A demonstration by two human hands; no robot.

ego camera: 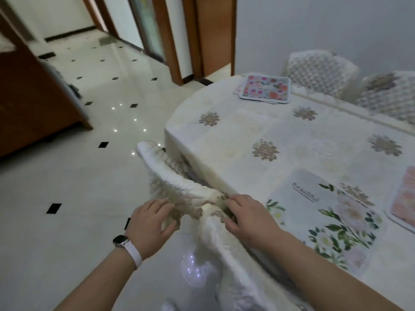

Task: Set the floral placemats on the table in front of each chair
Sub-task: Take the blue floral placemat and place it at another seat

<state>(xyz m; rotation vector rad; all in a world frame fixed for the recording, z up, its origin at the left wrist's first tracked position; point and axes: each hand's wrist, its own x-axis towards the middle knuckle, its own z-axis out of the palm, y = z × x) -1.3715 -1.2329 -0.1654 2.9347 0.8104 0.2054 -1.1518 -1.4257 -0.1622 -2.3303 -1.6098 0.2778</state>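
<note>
My left hand [152,218] has its fingers curled over the top of the near chair [170,173], pinching the quilted cover [224,241] where a brownish lace trim [190,205] bunches up. A watch [121,240] with a square dark face and a pale strap sits on that wrist. My right hand [249,218] is just beside it, its fingertips dug into the same soft white fabric at the lace. The picture is smeared, so how firm either hold is I can only judge roughly. The padded chair-back runs away from my hands as a ribbed, rounded ridge.

Just right of my right hand, on the oval worktop [235,135], lies a rounded rectangular placemat [325,221], white and printed with green leaves and pale pink blooms. A pink placemat [404,203] lies beyond it, cut off by the frame edge. The worktop wears an off-white cloth stitched with tan snowflake-like medallions [265,150]. At its far end a small stack of placemats [266,88] shows bright flowers on top. Behind that stand two far chairs [318,72] in bobbled white covers. The glossy tiled floor [67,176] has small black diamond insets.
</note>
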